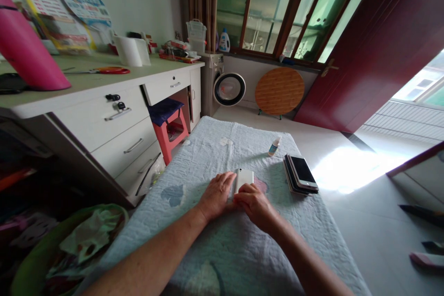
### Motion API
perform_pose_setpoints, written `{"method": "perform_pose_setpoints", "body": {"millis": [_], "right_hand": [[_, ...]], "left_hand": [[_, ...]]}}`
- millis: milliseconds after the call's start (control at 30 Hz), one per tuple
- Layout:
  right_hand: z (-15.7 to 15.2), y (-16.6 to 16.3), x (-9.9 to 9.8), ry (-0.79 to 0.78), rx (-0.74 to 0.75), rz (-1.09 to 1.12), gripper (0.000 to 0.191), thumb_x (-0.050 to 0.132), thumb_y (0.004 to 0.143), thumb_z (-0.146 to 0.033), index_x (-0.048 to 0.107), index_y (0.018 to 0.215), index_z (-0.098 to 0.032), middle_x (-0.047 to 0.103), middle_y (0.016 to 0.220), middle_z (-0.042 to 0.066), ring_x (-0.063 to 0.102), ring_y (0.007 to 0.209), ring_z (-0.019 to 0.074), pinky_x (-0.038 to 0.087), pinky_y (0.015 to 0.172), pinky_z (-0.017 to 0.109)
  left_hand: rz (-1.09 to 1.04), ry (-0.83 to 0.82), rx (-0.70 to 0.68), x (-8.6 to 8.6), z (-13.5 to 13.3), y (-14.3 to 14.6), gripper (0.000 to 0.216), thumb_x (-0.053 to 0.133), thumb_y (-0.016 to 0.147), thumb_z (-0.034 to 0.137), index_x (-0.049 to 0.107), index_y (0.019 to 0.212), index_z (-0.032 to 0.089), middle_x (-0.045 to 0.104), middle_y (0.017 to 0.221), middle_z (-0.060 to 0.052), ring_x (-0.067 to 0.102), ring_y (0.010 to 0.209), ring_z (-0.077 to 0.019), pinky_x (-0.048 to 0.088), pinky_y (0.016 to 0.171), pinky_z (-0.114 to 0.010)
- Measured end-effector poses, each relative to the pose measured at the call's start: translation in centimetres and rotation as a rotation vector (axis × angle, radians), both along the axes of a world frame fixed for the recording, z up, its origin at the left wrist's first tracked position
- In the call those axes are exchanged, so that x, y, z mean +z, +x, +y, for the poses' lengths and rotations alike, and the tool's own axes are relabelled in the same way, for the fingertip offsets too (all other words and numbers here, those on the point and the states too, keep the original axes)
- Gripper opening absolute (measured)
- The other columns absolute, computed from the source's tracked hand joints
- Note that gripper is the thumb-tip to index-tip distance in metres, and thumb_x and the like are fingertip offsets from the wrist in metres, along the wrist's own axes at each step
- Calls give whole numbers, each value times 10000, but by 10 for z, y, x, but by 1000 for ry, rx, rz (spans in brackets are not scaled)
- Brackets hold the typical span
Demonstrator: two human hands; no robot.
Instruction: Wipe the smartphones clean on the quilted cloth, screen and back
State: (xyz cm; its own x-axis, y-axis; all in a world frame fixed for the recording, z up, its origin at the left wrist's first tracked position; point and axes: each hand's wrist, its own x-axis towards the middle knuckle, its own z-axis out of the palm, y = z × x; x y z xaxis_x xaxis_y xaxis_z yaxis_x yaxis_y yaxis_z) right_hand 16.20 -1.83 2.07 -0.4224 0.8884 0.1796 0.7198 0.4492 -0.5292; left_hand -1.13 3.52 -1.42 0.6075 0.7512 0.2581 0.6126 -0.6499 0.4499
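Observation:
A white smartphone [246, 176] lies back up on the quilted, light blue cloth, its camera hole at the top left corner. My left hand [218, 193] is along the phone's left edge, fingers together and gripping that side. Over the lower part of the phone, my right hand [255, 202] is closed with fingers curled; what is inside them, if anything, is hidden. A small spray bottle [274, 147] with a white top stands beyond the phone. To the right, a stack of several phones [301, 175] sits near the cloth's edge, a white-framed one with a dark screen uppermost.
The cloth-covered surface [211, 148] fills the middle. Left are a desk with drawers [121, 145], a red stool [169, 134] and a green basket [33, 259] holding crumpled things. Behind stand a washing machine with its door open [229, 89] and a round wooden tabletop [279, 90].

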Motion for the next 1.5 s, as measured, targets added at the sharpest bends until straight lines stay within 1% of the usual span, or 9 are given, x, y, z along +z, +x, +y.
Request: {"method": "perform_pose_setpoints", "body": {"millis": [100,167,333,467,700,900,1033,1267,1500], "right_hand": [[4,5,-2,-5,-19,19,192,550,874,-111,699,798,-205,619,866,27,527,844,150,395,791,256],[14,9,-3,3,-65,5,186,561,860,-105,707,799,-204,622,858,30,532,841,154,394,804,264],[56,21,-7,57,-192,-65,206,521,874,-105,711,849,-180,619,863,40,544,849,153,383,844,266],[87,18,-9,52,-288,-216,220,496,887,-137,711,930,-161,626,927,67,553,904,163,372,869,259],[115,11,-11,-10,-248,-325,261,466,857,-119,722,893,-158,654,894,98,580,842,182,388,800,267],[106,38,-8,-31,-276,-345,256,459,858,-141,715,860,-142,657,835,98,590,815,185,393,790,276],[92,54,-6,-38,-336,-322,259,460,821,-94,706,894,-129,666,866,91,600,835,170,401,787,248],[69,49,-8,-12,-452,-239,209,480,809,-139,675,884,-142,671,842,52,603,805,155,399,741,227],[29,42,-10,-10,-399,-102,140,519,801,-129,651,821,-172,645,789,24,568,753,150,377,708,231]], "left_hand": [[47,-10,-22,4,-1,-1,688,657,758,594,503,1294,191,494,1365,-119,464,1213,-303,381,1033,-431],[57,-13,-39,8,-2,-2,684,660,744,622,525,1275,213,507,1360,-95,454,1217,-299,380,1027,-428],[49,-17,-67,18,-4,-2,739,646,738,652,501,1314,213,555,1296,-89,468,1185,-291,362,1032,-421],[42,-8,-68,20,-4,-1,697,606,754,675,539,1278,220,574,1251,-90,487,1143,-304,366,1009,-432],[36,10,-61,18,-6,-1,708,546,765,720,548,1266,220,592,1218,-85,508,1089,-297,374,982,-437],[65,12,-23,23,-10,0,692,517,768,729,554,1249,233,594,1227,-71,508,1115,-299,373,979,-440],[59,11,-27,21,-10,1,627,587,770,639,545,1253,241,582,1265,-65,493,1148,-294,365,999,-422],[55,23,-30,18,-9,2,650,643,746,587,529,1273,224,570,1293,-70,473,1175,-300,369,1013,-433],[74,27,-23,14,-8,1,686,593,759,664,532,1275,215,552,1326,-91,464,1202,-305,364,1016,-438]]}}
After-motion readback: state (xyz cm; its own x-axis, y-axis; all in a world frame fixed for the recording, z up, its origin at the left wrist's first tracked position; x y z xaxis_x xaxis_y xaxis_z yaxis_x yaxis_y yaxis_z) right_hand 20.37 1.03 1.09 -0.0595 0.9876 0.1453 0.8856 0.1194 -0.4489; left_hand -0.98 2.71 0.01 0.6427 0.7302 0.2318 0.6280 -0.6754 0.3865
